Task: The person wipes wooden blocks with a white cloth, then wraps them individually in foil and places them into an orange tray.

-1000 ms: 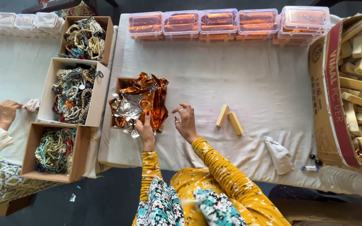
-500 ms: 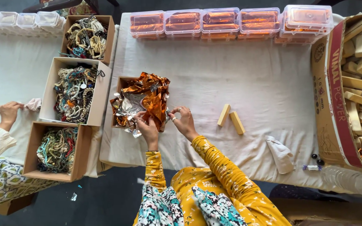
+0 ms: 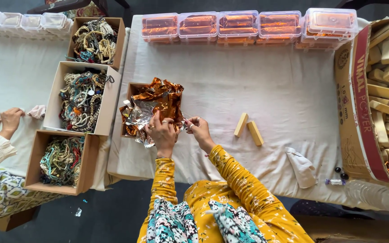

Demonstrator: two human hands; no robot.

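Note:
A small brown box point(image 3: 131, 90) stuffed with crumpled orange and silver foil sheets point(image 3: 158, 101) stands on the white cloth-covered table point(image 3: 248, 76). My left hand point(image 3: 162, 132) rests at the box's near edge, fingers closed on a foil sheet. Just right of it, my right hand point(image 3: 199, 130) pinches the same sheet's edge off the box's near right corner. The two hands are almost touching. Yellow flowered sleeves cover both arms.
Clear lidded tubs point(image 3: 244, 27) with orange contents line the far edge. Two wooden blocks point(image 3: 247, 128) lie right of my hands, beside a large carton of blocks point(image 3: 361, 117). Three boxes of bead strings point(image 3: 84, 99) stand left. Another person's hands point(image 3: 3, 121) work far left.
My left hand came out of the foil pile to the box's near edge. My right hand, open beside the box before, closed in on the foil next to it.

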